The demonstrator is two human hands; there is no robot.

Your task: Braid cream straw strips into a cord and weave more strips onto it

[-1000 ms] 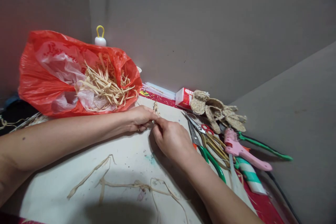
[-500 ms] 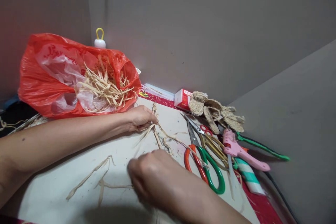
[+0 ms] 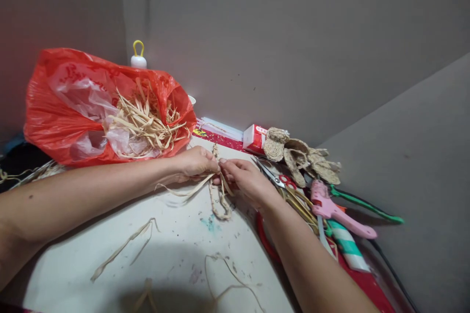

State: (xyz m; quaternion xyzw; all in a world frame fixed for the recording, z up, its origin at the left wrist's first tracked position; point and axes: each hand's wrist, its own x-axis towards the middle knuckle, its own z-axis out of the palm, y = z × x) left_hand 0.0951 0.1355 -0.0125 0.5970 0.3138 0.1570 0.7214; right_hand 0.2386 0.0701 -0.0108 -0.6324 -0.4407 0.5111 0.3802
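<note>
Currently, your left hand [image 3: 198,161] pinches the plaited cord [image 3: 213,200]; your right hand [image 3: 246,180] closes its fingertips at the same junction. Plaited length lies looped just below the grip; loose strands [image 3: 200,186] beside it remain unplaited.

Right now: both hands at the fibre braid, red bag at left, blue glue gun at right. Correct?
No: the glue gun is pink, not blue, per the head view. Left hand and right hand at the fibre braid, red bag at left: correct.
</note>
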